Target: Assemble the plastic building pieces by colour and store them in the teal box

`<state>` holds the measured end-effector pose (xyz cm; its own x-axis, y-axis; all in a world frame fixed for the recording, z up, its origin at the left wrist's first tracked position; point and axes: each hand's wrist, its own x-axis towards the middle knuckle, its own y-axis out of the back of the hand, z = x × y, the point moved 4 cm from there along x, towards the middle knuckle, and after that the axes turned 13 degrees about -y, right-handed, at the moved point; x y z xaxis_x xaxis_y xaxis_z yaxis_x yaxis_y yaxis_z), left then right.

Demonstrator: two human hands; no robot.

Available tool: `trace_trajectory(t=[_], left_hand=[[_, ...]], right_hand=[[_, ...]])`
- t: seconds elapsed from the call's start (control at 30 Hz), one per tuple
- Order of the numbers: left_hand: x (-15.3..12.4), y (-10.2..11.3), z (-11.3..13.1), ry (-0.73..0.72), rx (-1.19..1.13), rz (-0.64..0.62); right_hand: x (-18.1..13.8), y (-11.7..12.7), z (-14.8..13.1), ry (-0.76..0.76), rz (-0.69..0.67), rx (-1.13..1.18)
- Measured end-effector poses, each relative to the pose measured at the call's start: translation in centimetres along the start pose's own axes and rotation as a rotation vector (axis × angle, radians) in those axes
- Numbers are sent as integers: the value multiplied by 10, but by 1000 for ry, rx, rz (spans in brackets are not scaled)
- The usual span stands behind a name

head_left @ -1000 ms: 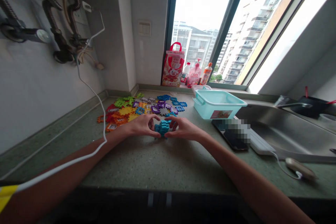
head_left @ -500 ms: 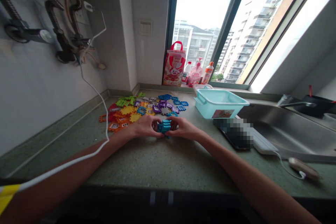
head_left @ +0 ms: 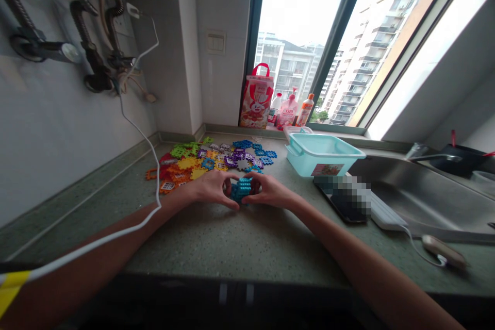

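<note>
A small stack of blue interlocking plastic building pieces (head_left: 243, 188) is between my hands, just above the counter. My left hand (head_left: 213, 188) curls around its left side, fingers behind and thumb in front and slightly away from the stack. From the right, my right hand (head_left: 270, 190) grips it between thumb and fingers. The fingertips behind the stack are partly hidden. Beyond my hands spreads a pile of interlocking pieces in several colours, with yellow pieces (head_left: 189, 163), orange pieces (head_left: 181, 181), green pieces (head_left: 181, 151) and purple pieces (head_left: 232, 161).
A turquoise plastic tub (head_left: 327, 152) stands right of the pile, near the steel sink (head_left: 425, 191). A phone (head_left: 344, 206) and a white power strip (head_left: 386, 214) lie before it. A white cable (head_left: 127, 232) crosses over my left forearm. Bottles (head_left: 288, 111) line the sill.
My left thumb has come down and away from the front of the blue stack. The stack stays between both hands at about the same place. The view has shifted slightly.
</note>
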<state>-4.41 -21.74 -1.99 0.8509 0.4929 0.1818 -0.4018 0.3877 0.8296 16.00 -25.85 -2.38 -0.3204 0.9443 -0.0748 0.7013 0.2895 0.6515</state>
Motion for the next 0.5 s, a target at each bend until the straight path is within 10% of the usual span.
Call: trace_trajectory(t=[0.5], left_hand=[[-4,15,11,-16,294,-6]], right_hand=[[-15,11,-11,-98,-2,-352]])
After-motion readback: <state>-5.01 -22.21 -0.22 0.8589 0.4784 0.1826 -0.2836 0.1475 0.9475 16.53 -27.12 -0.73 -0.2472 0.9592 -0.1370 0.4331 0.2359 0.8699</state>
